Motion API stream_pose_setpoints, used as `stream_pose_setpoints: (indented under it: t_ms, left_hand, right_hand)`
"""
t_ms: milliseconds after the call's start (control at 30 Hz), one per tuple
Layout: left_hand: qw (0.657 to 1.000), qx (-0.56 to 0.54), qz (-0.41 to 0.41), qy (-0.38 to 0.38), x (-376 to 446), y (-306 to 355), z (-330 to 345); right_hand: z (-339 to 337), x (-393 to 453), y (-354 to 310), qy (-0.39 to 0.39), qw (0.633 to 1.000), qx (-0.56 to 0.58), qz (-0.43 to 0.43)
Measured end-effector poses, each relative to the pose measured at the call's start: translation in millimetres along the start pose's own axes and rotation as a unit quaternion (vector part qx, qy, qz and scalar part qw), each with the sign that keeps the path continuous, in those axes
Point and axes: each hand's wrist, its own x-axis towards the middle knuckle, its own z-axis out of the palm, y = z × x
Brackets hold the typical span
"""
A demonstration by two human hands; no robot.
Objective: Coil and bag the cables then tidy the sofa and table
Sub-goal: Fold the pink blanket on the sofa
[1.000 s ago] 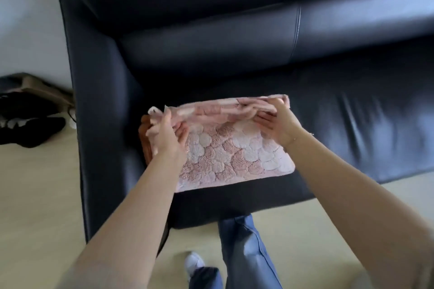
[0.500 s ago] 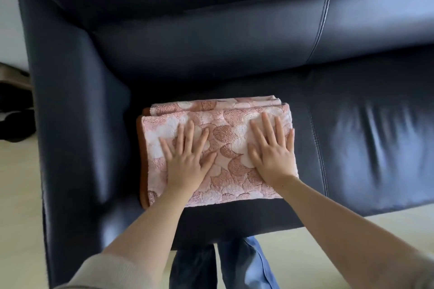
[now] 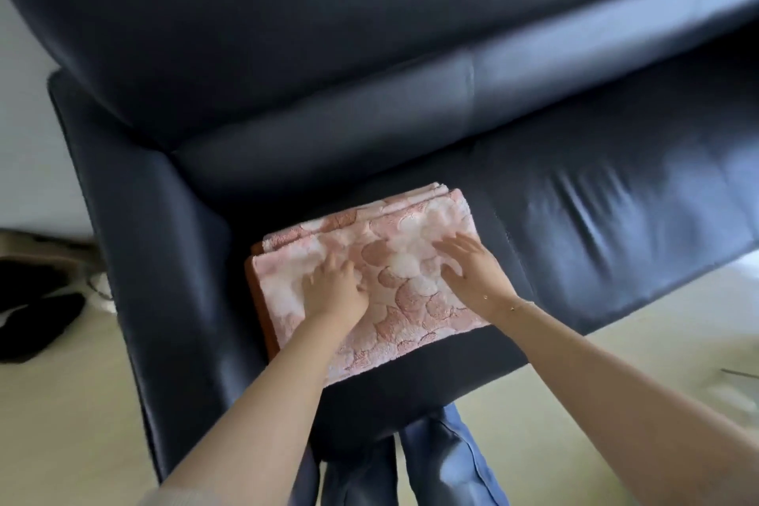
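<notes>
A folded pink blanket (image 3: 394, 271) with a scale pattern and an orange-brown underside lies on the seat of a black leather sofa (image 3: 595, 197), close to the left armrest. My left hand (image 3: 334, 285) rests palm down on the blanket's left half, its fingers blurred. On the right half my right hand (image 3: 472, 271) lies flat with fingers spread. Neither hand holds anything. No cables or bag are in view.
The sofa's left armrest (image 3: 164, 259) rises just left of the blanket. Dark shoes (image 3: 37, 320) lie on the light floor at the left. My legs in blue jeans (image 3: 447, 460) stand against the sofa front. A pale, blurred object (image 3: 735, 394) sits at the right edge.
My hands let go of the blanket's far edge after folding it over and now lie flat on top. The view has tilted and shifted, so the blanket appears rotated.
</notes>
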Motion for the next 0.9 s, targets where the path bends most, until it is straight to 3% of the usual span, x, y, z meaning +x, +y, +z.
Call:
stream_pose_setpoints:
  t_ms: [133, 267, 467, 700, 900]
  left_hand:
    - [0.986, -0.145, 0.007, -0.077, -54.3, 49.0, -74.6]
    - [0.983, -0.159, 0.086, -0.031, -105.8, 94.7, -134.0]
    - [0.969, -0.155, 0.178, -0.069, -178.4, 152.3, -180.7]
    - [0.945, -0.153, 0.277, -0.087, -218.3, 255.0, -216.7]
    - [0.927, -0.134, 0.334, -0.110, -242.6, 357.8, -208.3]
  right_hand:
    - [-64.5, -60.7, -41.7, 0.088, 0.993, 0.024, 0.078]
    - [-128.9, -116.7, -68.1, 0.126, 0.984, 0.078, 0.104]
    - [-187.3, -206.1, -73.1, 0.134, 0.967, 0.108, 0.189]
    - [-251.7, -267.9, -54.2, 0.199, 0.929, 0.193, 0.246]
    - [-292.2, -315.9, 8.7, 0.283, 0.879, 0.278, 0.266]
